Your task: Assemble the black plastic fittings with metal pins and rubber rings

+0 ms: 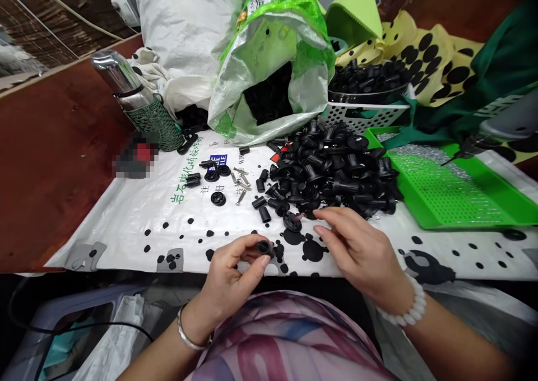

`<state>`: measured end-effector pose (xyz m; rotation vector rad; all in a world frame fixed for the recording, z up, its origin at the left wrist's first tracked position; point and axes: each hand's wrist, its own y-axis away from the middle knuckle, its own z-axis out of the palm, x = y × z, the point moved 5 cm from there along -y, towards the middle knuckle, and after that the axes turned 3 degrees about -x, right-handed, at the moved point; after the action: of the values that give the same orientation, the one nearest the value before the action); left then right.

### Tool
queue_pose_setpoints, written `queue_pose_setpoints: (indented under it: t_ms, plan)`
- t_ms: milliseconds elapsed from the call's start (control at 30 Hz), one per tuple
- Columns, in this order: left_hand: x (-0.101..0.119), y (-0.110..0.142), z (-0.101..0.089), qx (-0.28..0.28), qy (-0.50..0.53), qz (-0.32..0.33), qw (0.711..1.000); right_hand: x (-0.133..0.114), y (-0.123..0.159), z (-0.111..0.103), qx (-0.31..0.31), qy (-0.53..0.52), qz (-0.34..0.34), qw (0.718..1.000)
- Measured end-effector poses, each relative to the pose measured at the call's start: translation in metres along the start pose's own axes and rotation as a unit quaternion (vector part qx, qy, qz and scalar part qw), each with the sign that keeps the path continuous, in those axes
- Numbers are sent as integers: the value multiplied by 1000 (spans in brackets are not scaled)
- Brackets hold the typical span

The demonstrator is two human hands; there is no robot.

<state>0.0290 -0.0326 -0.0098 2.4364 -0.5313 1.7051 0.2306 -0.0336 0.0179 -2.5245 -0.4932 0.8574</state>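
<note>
My left hand pinches a small black plastic cylinder between thumb and fingers, just above the near table edge. My right hand hovers beside it with its fingers stretched out and apart, fingertips near a round black part at the foot of a large heap of black plastic parts. Nothing shows in the right hand. A few small metal springs and loose black discs lie on the white printed sheet to the left of the heap.
A green tray lies at the right under a power screwdriver. Behind the heap stand a white basket of black parts, a green-white bag and a steel flask. Bare brown tabletop lies to the left.
</note>
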Motion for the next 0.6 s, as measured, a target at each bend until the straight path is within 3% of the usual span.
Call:
queue_pose_setpoints:
  t_ms: [267, 500, 600]
  plan:
    - [0, -9, 1, -9, -16, 0, 1000, -5, -18, 20, -65, 142, -24, 988]
    - [-7, -13, -2, -1, 174, -75, 982, -15, -22, 42, -183, 208, -16, 961]
    - [-6, -14, -1, 0, 207, -86, 975, -11, -21, 45, -185, 165, 0, 969]
